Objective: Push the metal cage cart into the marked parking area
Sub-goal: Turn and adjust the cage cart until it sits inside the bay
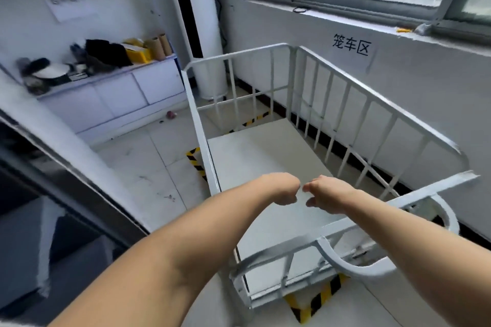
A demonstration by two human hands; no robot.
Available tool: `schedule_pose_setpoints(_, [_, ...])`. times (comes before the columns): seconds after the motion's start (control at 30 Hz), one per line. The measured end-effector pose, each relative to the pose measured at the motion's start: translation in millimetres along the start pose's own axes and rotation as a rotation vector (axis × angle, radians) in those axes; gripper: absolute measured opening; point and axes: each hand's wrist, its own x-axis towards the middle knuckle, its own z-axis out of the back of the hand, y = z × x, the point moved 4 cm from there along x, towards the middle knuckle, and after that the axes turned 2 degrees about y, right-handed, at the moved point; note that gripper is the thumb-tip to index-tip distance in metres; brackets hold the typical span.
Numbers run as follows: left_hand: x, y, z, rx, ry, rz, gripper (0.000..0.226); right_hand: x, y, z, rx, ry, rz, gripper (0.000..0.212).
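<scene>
The white metal cage cart (332, 79) stands beside the right wall, below a sign with black characters (350, 45). Its white floor panel (265, 162) carries nothing. Yellow-and-black floor tape marks the parking area, showing at the cart's left side (196, 163), beyond its far end (253, 121) and under its near end (316, 300). Both my forearms reach out over the cart's near rail (414, 200). My left hand (284, 188) and my right hand (322, 191) hang side by side above the floor panel. Their fingers are curled in, with nothing in them, and they touch no rail.
A low white cabinet (119, 93) with cluttered items on top runs along the left wall. A tall white column unit (210, 34) stands in the far corner. A small red object (171, 114) lies on the tiled floor. A dark slanted surface with a white edge (66, 156) fills the near left.
</scene>
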Motion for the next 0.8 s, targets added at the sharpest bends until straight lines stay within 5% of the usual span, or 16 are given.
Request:
schedule_pose_setpoints(0.33, [-19,-78,-4,-0.198,-0.045,0.307,0.034,-45,-52,-12,-0.100,0.011,0.247,0.041])
schedule_pose_setpoints(0.8, [-9,-158,-51,-0.285,0.001,0.341,0.033,-118,-98,-77,-0.050,0.068,0.204,0.042])
